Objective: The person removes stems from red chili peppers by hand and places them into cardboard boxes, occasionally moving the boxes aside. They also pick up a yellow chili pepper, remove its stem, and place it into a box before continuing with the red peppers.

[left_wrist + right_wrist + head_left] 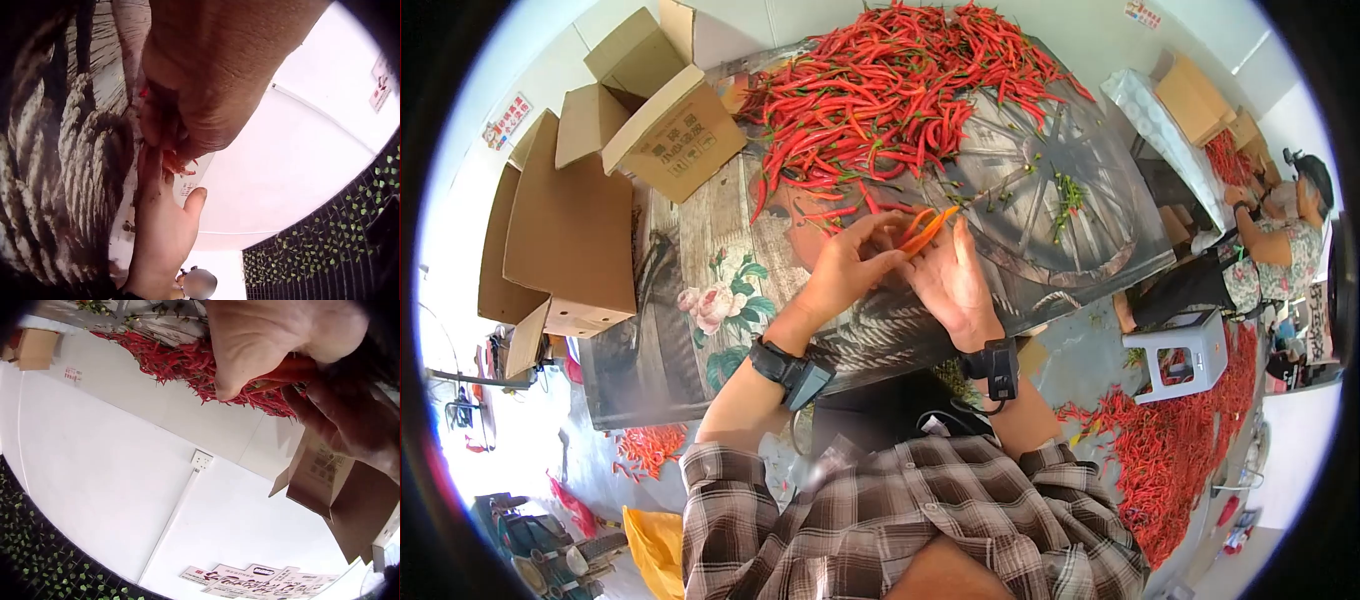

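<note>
Over the table's front half, my left hand (850,268) pinches a few orange-red chili peppers (930,232) between thumb and fingers. My right hand (956,288) lies palm up beside it, its thumb raised and its fingers reaching under the peppers. In the left wrist view, the left hand (212,75) covers most of the peppers, and reddish tips (180,167) poke out by the right hand (165,228). The right wrist view shows orange-red chilies (289,372) between the right hand (275,337) and the left fingers (337,415).
A large heap of red chilies (880,90) covers the table's back. Green stems (1065,205) lie at right on the printed tabletop (730,240). Open cardboard boxes (570,220) stand at left. More chilies (1160,480) cover the floor near a stool (1190,350) and another person (1270,250).
</note>
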`<state>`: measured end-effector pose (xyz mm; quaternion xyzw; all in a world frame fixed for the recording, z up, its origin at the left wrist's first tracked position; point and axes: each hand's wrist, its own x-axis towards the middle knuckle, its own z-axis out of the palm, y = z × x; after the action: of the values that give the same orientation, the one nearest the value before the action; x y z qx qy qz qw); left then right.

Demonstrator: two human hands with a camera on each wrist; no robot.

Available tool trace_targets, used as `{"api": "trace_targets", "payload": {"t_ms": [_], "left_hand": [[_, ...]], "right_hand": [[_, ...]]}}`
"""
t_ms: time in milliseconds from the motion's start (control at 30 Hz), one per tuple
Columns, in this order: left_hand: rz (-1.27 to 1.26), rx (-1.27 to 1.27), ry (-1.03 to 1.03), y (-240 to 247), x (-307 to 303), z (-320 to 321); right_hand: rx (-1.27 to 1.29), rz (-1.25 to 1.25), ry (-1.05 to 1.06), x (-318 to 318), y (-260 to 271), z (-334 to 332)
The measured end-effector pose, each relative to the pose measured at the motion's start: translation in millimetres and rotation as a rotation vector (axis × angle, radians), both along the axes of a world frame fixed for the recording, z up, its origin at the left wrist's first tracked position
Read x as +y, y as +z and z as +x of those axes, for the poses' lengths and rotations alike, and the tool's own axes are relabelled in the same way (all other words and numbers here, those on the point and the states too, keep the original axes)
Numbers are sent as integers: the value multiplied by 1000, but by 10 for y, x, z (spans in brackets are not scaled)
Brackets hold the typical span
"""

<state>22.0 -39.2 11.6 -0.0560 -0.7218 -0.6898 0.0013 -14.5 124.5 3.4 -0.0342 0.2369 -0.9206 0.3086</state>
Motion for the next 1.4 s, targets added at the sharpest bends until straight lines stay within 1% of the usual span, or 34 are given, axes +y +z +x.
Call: {"api": "trace_targets", "payload": {"t_ms": [167, 233, 300, 333, 400, 433, 467, 533, 633, 700, 800, 867, 900, 1000, 1067, 1100, 1167, 1200, 1300, 1367, 1400], "left_hand": [[-17, 10, 58, -56, -25, -13], [20, -11, 59, -62, -32, -16], [42, -21, 74, -44, -22, -2], [47, -24, 46, -75, -34, -7], [-9, -16, 67, -154, -53, -22], [-1, -17, 37, -166, -44, -22], [0, -17, 51, -152, -41, -18], [7, -23, 50, -140, -35, -18], [2, -25, 85, -117, -24, -6], [-9, -40, 73, -104, -33, 7], [-10, -45, 56, -134, -48, -17], [4, -55, 67, -149, -56, -32], [17, -13, 68, -158, -38, -36], [6, -33, 73, -137, -38, -29], [21, -22, 68, -174, -44, -40], [38, -8, 69, -187, -48, -41], [2, -13, 70, -151, -41, -36], [-34, -17, 73, -137, -39, -28], [-19, -1, 63, -141, -35, -25], [-23, -16, 56, -146, -39, -29], [-28, -26, 56, -146, -48, -24]], "right_hand": [[-29, -43, -51, 159, 37, -21], [-20, -49, -84, 303, 68, -40], [-8, -88, -112, 503, 86, -42], [-8, -83, -139, 614, 109, -34], [30, -64, -215, 867, 161, -2], [25, -62, -259, 1004, 175, 16], [28, -53, -285, 1146, 174, 32], [30, -93, -377, 1435, 143, 80], [24, -132, -442, 1848, 111, 170], [45, -157, -495, 2045, 98, 257], [61, -132, -564, 2274, 7, 322], [48, -159, -582, 2337, -37, 337], [49, -175, -565, 2359, -66, 326], [11, -208, -549, 2339, -81, 302], [37, -281, -483, 2351, -143, 287], [34, -282, -485, 2355, -156, 290], [19, -202, -538, 2373, -179, 296], [15, -200, -541, 2409, -210, 304], [63, -159, -530, 2595, -337, 354], [-13, -67, -646, 2717, -440, 413], [-24, -66, -648, 2791, -528, 439]]}}
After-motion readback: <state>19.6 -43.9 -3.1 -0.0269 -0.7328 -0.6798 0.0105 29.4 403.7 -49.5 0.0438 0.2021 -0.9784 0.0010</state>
